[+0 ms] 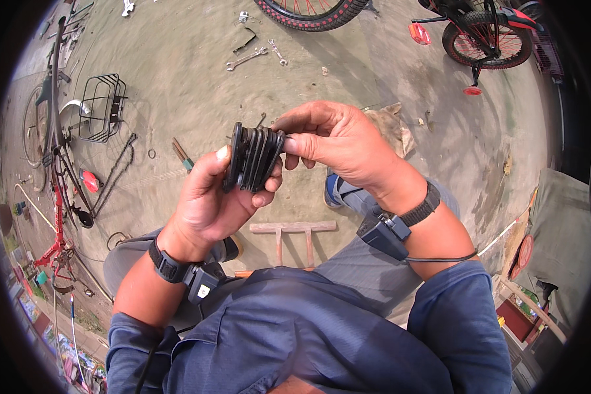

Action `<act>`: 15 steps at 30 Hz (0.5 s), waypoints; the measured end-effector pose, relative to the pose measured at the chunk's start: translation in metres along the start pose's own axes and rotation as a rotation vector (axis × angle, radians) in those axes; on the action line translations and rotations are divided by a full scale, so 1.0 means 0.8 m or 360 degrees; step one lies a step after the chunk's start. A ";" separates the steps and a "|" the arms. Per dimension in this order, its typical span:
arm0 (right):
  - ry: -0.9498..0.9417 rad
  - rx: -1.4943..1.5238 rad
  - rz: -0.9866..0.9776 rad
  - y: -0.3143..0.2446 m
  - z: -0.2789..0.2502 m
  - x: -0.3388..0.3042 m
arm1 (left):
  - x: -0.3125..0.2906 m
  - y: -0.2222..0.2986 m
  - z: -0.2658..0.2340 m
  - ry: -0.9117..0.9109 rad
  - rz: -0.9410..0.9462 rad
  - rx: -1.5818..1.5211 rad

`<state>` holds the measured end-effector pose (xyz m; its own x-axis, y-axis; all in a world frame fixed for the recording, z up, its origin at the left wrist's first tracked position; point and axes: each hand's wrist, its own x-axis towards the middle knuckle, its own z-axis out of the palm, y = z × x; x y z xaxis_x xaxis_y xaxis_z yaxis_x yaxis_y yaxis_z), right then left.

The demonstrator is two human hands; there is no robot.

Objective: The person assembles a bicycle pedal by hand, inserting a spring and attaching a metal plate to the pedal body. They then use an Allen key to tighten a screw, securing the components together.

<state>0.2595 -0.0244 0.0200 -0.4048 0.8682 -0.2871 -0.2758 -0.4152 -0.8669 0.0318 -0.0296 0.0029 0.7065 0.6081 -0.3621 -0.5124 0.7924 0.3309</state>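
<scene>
Above my lap, my left hand [209, 203] grips a black sprocket cassette [253, 157], a stack of dark discs with gaps between them. It is held on edge, its widest disc to the left and its narrower end to the right. The left thumb presses the wide disc while the fingers curl underneath. At the narrow end my right hand [348, 141] pinches with thumb and forefinger, its other fingers bent. What lies right under those fingertips is hidden.
Wrenches [248, 60] lie on the ground ahead. A black wire basket [102, 108], a chain [117, 174] and a red bike frame [58, 226] are at the left. A small bicycle [486, 39] stands far right, a tyre [312, 23] far ahead. A wooden stool [293, 227] is between my legs.
</scene>
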 end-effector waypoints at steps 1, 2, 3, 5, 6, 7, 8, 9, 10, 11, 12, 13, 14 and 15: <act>0.0007 0.0029 0.0002 0.001 0.001 0.000 | 0.001 0.001 -0.001 -0.0066 -0.0008 -0.0068; 0.0003 0.0062 -0.0010 0.001 0.001 -0.001 | 0.002 0.002 -0.002 -0.0146 -0.0013 -0.0145; 0.0016 0.0057 0.0005 0.001 0.001 0.000 | 0.002 0.001 -0.003 -0.0129 -0.0015 -0.0141; 0.0020 0.0051 0.0010 0.001 0.001 0.000 | 0.002 0.001 -0.002 -0.0135 -0.0004 -0.0125; 0.0031 0.0020 0.0018 0.000 0.001 0.000 | 0.002 0.002 -0.001 -0.0142 0.0005 -0.0120; 0.0042 -0.0012 0.0028 -0.001 0.000 0.000 | 0.002 0.002 0.000 -0.0115 0.0033 -0.0050; 0.0051 -0.0045 0.0038 -0.001 0.000 0.000 | 0.002 0.003 0.002 -0.0089 0.0064 0.0018; 0.0059 -0.0060 0.0038 -0.002 0.000 0.000 | 0.002 0.004 0.003 -0.0060 0.0093 0.0081; 0.0067 -0.0077 0.0038 -0.002 0.001 0.000 | 0.002 0.006 0.005 0.0000 0.0120 0.0193; 0.0081 -0.0101 0.0048 -0.002 0.000 0.001 | 0.002 0.007 0.006 0.0062 0.0145 0.0302; 0.0080 -0.0083 0.0051 -0.002 0.000 0.001 | 0.001 0.009 0.007 0.0125 0.0170 0.0411; 0.0084 -0.0072 0.0063 -0.003 0.000 0.001 | 0.002 0.010 0.008 0.0144 0.0212 0.0514; 0.0088 -0.0060 0.0075 -0.003 0.000 0.001 | 0.002 0.012 0.009 0.0162 0.0253 0.0616; 0.0097 -0.0002 0.0121 -0.002 0.000 0.001 | 0.002 0.012 0.009 0.0181 0.0293 0.0718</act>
<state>0.2597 -0.0227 0.0211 -0.3707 0.8491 -0.3763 -0.2454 -0.4802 -0.8421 0.0316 -0.0210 0.0117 0.5533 0.7574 -0.3467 -0.3439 0.5868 0.7331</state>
